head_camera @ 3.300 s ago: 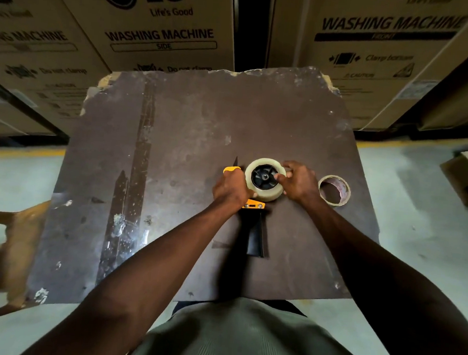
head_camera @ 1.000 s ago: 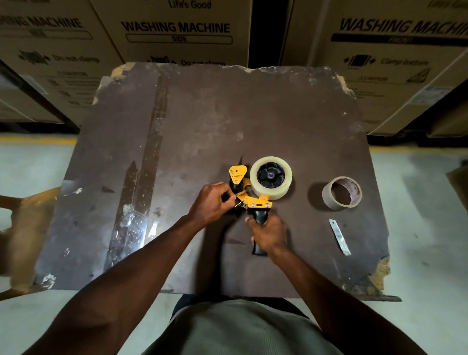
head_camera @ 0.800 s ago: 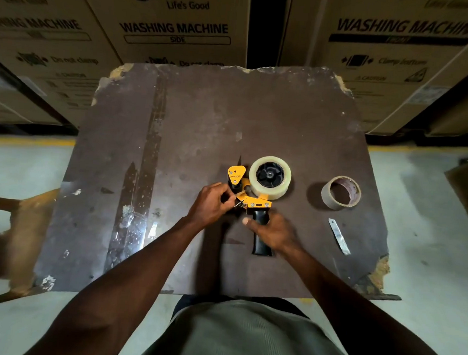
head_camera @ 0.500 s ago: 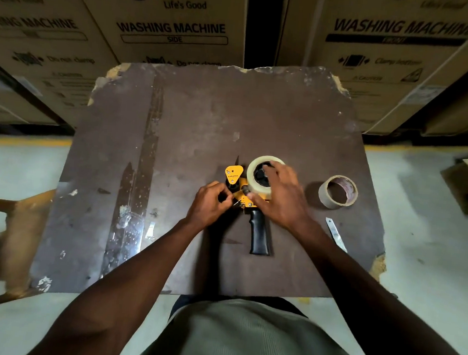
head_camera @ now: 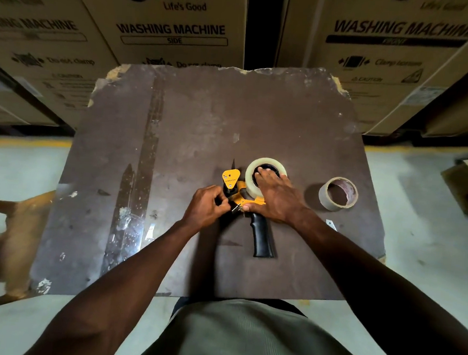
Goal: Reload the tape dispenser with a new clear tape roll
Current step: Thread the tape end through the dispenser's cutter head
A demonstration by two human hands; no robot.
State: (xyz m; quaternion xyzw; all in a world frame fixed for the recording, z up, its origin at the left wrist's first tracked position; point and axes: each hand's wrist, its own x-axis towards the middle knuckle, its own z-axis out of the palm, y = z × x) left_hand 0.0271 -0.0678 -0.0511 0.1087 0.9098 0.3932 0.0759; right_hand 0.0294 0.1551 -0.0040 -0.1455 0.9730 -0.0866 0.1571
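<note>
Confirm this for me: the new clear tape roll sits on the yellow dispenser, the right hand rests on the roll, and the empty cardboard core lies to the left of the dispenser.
One detail is wrong. The empty cardboard core lies to the right of the yellow tape dispenser with the black handle, not the left; the head view shows it. The rest holds: the new clear tape roll sits on the dispenser, with the right hand resting on it.

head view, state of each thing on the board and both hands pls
tape dispenser: lying on its side on the board, handle toward the person
clear tape roll: seated on the dispenser's hub
spent core: lying apart, right of the dispenser
left hand: pinching something small at the dispenser's front; cannot tell what
right hand: spread flat on the roll, pressing down
</note>
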